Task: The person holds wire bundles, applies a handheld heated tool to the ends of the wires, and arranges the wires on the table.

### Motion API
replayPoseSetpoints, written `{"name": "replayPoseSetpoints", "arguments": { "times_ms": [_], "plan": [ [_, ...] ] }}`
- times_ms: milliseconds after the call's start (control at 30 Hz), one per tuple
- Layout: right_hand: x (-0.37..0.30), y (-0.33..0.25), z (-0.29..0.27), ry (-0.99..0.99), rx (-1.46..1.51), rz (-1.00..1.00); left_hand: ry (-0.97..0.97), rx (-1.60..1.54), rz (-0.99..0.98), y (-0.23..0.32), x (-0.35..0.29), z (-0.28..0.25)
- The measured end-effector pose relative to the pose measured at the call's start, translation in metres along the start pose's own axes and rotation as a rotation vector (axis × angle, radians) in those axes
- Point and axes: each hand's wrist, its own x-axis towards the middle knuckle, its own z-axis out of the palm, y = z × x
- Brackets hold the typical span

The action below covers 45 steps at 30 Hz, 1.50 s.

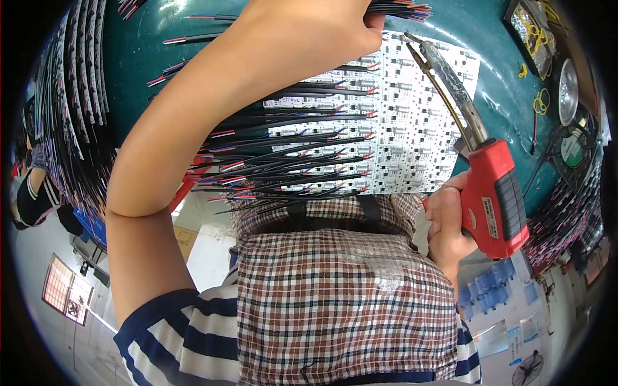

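Observation:
My left hand (351, 31) is at the top of the view, closed round a bundle of black cables (404, 10) whose stripped coloured ends stick out to the right. Most of its fingers are hidden. Below it lies a white circuit board panel (418, 122) with many small dark parts. Rows of black cables (309, 136) reach across the panel's left half, their red and blue wire ends at its middle. In my right hand (446, 215) is a red soldering gun (492, 199), gripped by its handle. Its metal barrel and thin feed tube slant up left over the panel, tip near the cable bundle.
A green work surface (499, 103) lies under the panel. Stacked boards with cables (80, 83) stand at the left. On the right are a box with yellow wire (531, 32), a round metal dish (568, 92), a small fan (571, 149) and more cables (570, 212).

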Motion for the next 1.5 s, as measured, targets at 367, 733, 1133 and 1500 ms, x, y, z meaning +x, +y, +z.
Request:
{"name": "replayPoseSetpoints", "arguments": {
  "times_ms": [367, 733, 1133, 1500],
  "plan": [
    [0.001, 0.003, 0.004, 0.064, -0.011, 0.034, 0.033, 0.112, 0.045, 0.002, 0.0, 0.004],
    [0.005, -0.012, 0.006, 0.075, 0.109, 0.085, 0.053, -0.013, 0.086, -0.002, -0.005, 0.001],
    [-0.011, -0.009, -0.009, 0.014, 0.116, 0.102, 0.347, 0.057, 0.202, 0.018, -0.032, -0.002],
    [-0.016, 0.011, -0.012, -0.032, -0.109, 0.084, 0.378, 0.035, 0.192, -0.002, -0.035, 0.038]
  ]
}}
